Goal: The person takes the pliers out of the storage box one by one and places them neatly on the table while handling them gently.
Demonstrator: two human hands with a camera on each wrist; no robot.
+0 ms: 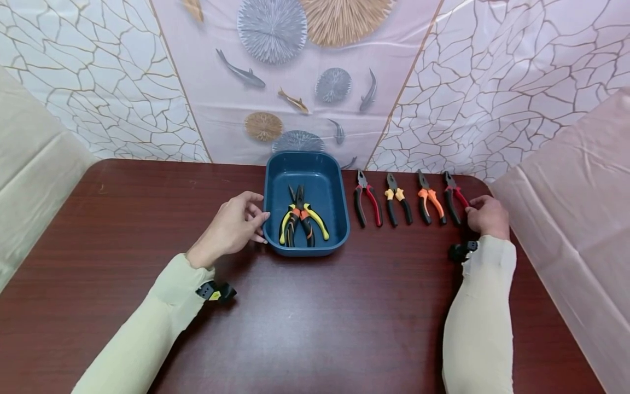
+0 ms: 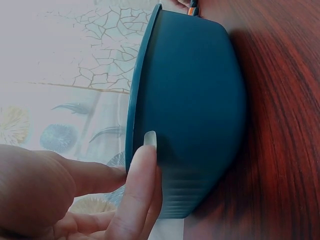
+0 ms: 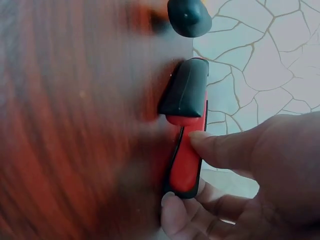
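At the left wall of a blue tray [image 1: 344, 230], my left hand [image 1: 235, 224] holds its rim with fingers bent. Close up in the left wrist view, one fingertip meets the rim and another finger lies along the outer wall [image 2: 200, 90]. Two pliers lie inside, one with yellow-and-black handles [image 1: 317, 221], one with orange-and-black handles [image 1: 308, 232]. Far right, my right hand [image 1: 488, 216] pinches a handle of red-and-black pliers [image 1: 451, 197]. The right wrist view shows my thumb on the red grip [image 3: 186, 167] and fingertips at its end.
In a row between tray and right hand lie more pliers: red-and-black [image 1: 369, 200], yellow-and-black [image 1: 397, 200] and orange-and-black [image 1: 431, 200]. A patterned cloth [image 1: 295, 71] hangs behind the table [image 1: 295, 317], whose back edge runs close behind the tools.
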